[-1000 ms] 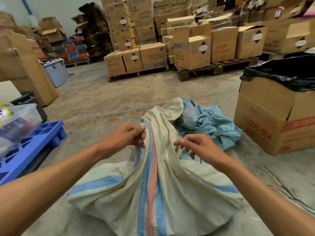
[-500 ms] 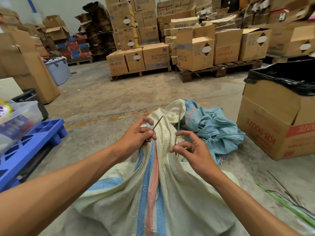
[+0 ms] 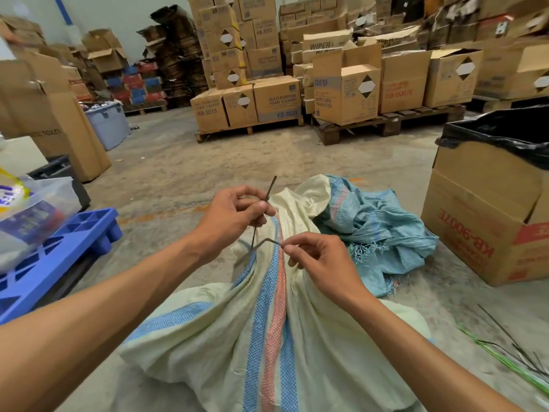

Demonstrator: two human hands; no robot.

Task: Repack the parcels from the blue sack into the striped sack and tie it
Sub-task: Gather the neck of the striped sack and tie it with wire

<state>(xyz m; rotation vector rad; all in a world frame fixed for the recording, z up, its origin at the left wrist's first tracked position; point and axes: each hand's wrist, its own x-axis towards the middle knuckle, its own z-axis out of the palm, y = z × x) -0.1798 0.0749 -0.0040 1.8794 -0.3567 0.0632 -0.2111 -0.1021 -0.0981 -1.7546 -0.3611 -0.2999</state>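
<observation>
Left hand (image 3: pixel 234 217) and right hand (image 3: pixel 319 263) each pinch an end of the tie strip (image 3: pixel 258 233) above the striped sack (image 3: pixel 267 322). The blue sack (image 3: pixel 374 224) lies crumpled at two o'clock.

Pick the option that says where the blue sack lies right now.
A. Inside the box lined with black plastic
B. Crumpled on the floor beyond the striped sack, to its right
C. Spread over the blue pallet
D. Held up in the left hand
B: the blue sack lies crumpled on the floor behind and right of the striped sack, while both hands hold only a thin tie.
</observation>
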